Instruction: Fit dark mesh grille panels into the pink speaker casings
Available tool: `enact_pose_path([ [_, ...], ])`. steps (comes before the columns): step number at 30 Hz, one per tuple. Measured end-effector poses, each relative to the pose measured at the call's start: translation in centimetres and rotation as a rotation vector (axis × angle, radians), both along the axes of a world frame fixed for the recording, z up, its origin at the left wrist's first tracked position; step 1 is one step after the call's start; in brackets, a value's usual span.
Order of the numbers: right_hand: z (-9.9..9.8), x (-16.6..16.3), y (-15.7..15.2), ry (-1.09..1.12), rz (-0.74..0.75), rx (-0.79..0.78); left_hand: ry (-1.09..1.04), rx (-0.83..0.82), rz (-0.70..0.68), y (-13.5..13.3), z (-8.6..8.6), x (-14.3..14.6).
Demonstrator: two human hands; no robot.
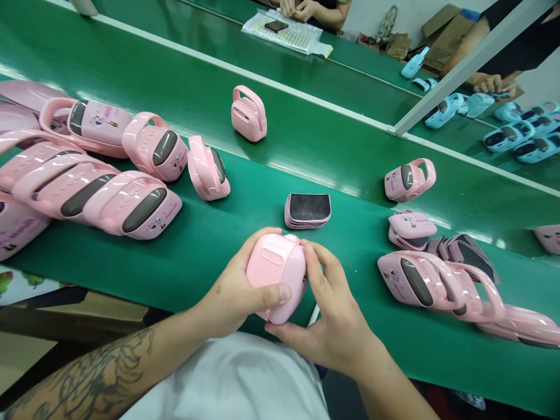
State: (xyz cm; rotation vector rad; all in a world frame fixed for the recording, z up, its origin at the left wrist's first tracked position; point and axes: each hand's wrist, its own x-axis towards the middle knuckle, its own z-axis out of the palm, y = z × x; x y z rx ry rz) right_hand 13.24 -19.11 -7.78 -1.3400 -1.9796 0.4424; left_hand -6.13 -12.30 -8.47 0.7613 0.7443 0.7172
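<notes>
Gripping 1 pink case [276, 274] at the belt's [210, 245] near edge, the left hand [236, 289] steadies it while the right hand [332, 315] clasps its side, dark panels [308, 210] stacked just beyond.

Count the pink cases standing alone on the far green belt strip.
2. One pink case stands upright near the middle; another pink case lies on its side to the right. A pink edge at the right border may be a third, cut off.
</notes>
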Motion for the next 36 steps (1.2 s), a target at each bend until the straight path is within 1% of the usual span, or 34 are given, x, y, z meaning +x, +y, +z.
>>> enact_pose_path([
  [7, 0.0, 0.0, -0.5, -0.021, 0.009, 0.015, 0.106, 0.043, 0.003, -0.3, 0.7, 0.0],
  [11, 0.2, 0.1, -0.6, -0.041, 0.011, 0.025, 0.174, 0.092, 0.015, -0.3, 0.6, 0.2],
  [13, 0.3, 0.3, -0.4, -0.04, 0.009, 0.0, 0.184, 0.103, 0.024, -0.3, 0.5, 0.4],
  [18, 0.6, 1.1, 0.1, 0.027, 0.001, -0.164, 0.114, 0.055, 0.008, -0.2, 0.1, 1.1],
  [21, 0.5, 1.2, 0.3, 0.054, -0.021, -0.213, 0.088, 0.018, -0.002, 0.1, 0.1, 1.5],
  [27, 0.2, 1.2, 0.6, 0.066, -0.007, -0.227, 0.006, -0.02, 0.009, 0.6, 0.2, 1.9],
  [33, 0.2, 1.0, 0.7, 0.068, -0.013, -0.192, 0.015, -0.069, 0.053, 0.3, 0.5, 1.9],
  [36, 0.2, 0.9, 0.7, 0.064, -0.016, -0.155, 0.004, -0.063, 0.058, 0.2, 0.5, 2.0],
])
